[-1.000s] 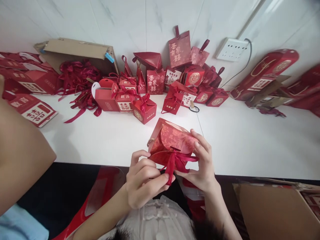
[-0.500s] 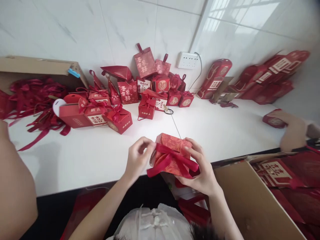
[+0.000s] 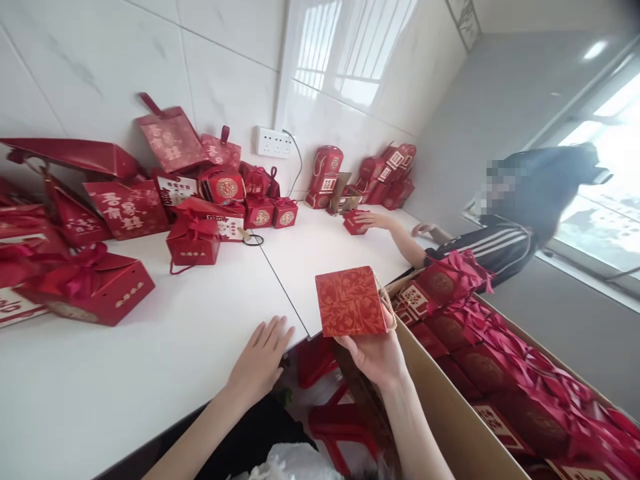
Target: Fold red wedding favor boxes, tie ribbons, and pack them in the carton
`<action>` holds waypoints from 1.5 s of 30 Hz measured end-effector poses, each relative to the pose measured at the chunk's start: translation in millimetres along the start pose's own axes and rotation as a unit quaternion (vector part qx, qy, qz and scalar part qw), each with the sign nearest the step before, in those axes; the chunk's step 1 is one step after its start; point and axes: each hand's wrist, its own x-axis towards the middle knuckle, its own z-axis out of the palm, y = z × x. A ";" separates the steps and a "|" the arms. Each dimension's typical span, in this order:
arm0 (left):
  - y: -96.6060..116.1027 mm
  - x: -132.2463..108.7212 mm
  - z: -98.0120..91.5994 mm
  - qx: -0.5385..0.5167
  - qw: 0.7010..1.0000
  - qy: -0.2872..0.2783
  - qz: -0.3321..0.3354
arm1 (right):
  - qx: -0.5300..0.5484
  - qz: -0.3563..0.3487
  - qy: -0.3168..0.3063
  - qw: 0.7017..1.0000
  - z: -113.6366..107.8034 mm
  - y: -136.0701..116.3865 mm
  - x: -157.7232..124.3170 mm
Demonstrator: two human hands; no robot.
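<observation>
My right hand (image 3: 377,355) holds a red gift box (image 3: 350,302) from below, over the table's front edge. A gold floral pattern covers the side facing me, and a twisted cord handle shows at its right. No ribbon is visible from this angle. My left hand (image 3: 261,357) lies flat, fingers extended, on the white table (image 3: 200,313) at its edge, apart from the box. Just right of my right hand stands a large cardboard carton (image 3: 440,407) full of red gift boxes with ribbon bows (image 3: 520,360).
Several red gift boxes stand along the wall, one with a ribbon bow (image 3: 194,233) near the table's middle. A black loop (image 3: 253,240) lies beside it. At the far right, another person's hand (image 3: 373,220) touches a small red box (image 3: 354,223). A red stool (image 3: 340,420) stands below.
My view has swung right. The gift box has moved right in my right hand and turned, so its ribbon no longer shows. My left hand has let go and rests on the table.
</observation>
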 end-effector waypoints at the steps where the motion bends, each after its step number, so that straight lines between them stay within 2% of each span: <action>1: -1.7 -0.7 2.8 0.017 1.000 0.008 0.003 | -0.002 -0.002 -0.004 1.000 -1.2 0.4 -1.6; 5: -6.1 -1.8 6.3 0.033 0.999 0.031 0.003 | -0.033 -0.005 -0.007 0.999 -4.2 1.5 -5.9; 15: -5.0 -2.3 6.5 0.026 0.999 0.046 0.005 | -0.079 -0.026 -0.027 0.996 -5.6 0.2 -7.9; 17: -6.6 -2.1 6.0 0.028 0.998 0.047 0.011 | -0.105 -0.074 0.002 0.992 -11.2 -7.7 -11.9; 19: -8.1 -1.5 5.2 0.026 0.998 0.048 0.015 | -0.153 -0.184 0.065 0.969 -21.8 -24.4 -23.3; 20: -8.7 -1.1 4.8 0.022 0.998 0.049 0.016 | -0.194 -0.256 0.111 0.941 -28.6 -35.3 -32.1; 21: -9.2 -0.7 4.5 0.017 0.998 0.051 0.017 | -0.247 -0.329 0.166 0.896 -35.6 -47.0 -42.8; 22: -9.7 -0.4 4.2 0.014 0.998 0.053 0.019 | -0.316 -0.396 0.228 0.831 -42.3 -58.6 -54.7; 23: -10.2 -0.3 4.3 0.015 0.998 0.055 0.022 | -0.395 -0.448 0.297 0.745 -48.2 -69.1 -67.1; 25: -11.9 -0.3 6.1 0.028 0.997 0.065 0.031 | -0.543 -0.514 0.388 0.539 -56.6 -84.4 -90.4; 26: -13.3 -0.4 7.9 0.033 0.996 0.074 0.035 | -0.603 -0.529 0.403 0.441 -58.9 -88.5 -100.1; 27: -15.1 -0.3 10.3 0.033 0.995 0.085 0.039 | -0.649 -0.538 0.400 0.358 -60.0 -90.2 -108.0; 28: -17.2 0.2 12.7 0.027 0.994 0.096 0.042 | -0.684 -0.543 0.385 0.298 -60.1 -89.9 -114.0; 29: -19.2 1.2 14.4 0.013 0.994 0.103 0.043 | -0.708 -0.547 0.367 0.256 -59.3 -88.1 -118.1; 30: -20.9 3.0 14.7 -0.007 0.994 0.103 0.041 | -0.722 -0.551 0.348 0.231 -57.7 -85.2 -120.5; 31: -21.9 5.5 12.6 -0.032 0.994 0.095 0.033 | -0.733 -0.553 0.329 0.220 -55.4 -81.6 -121.2; 33: -20.1 12.8 -1.9 -0.099 0.993 0.059 0.004 | -0.748 -0.554 0.282 0.231 -49.2 -73.5 -118.5; 36: -5.5 28.8 -49.6 -0.246 0.969 0.008 -0.027 | -0.754 -0.552 0.201 0.294 -37.6 -60.0 -105.5; 37: 2.0 35.4 -69.5 -0.296 0.955 0.015 -0.025 | -0.749 -0.552 0.174 0.321 -33.5 -55.0 -99.5; 39: 18.1 49.6 -107.5 -0.357 0.931 0.072 -0.014 | -0.737 -0.549 0.120 0.376 -25.5 -44.6 -86.5; 41: 32.0 62.8 -136.0 -0.384 0.912 0.142 0.013 | -0.726 -0.540 0.073 0.419 -18.4 -34.4 -74.5; 43: 41.3 71.8 -151.6 -0.375 0.903 0.204 0.050 | -0.719 -0.532 0.038 0.446 -13.2 -26.0 -65.7; 45: 46.7 74.4 -156.1 -0.346 0.895 0.265 0.092 | -0.715 -0.524 0.023 0.463 -10.7 -20.3 -60.6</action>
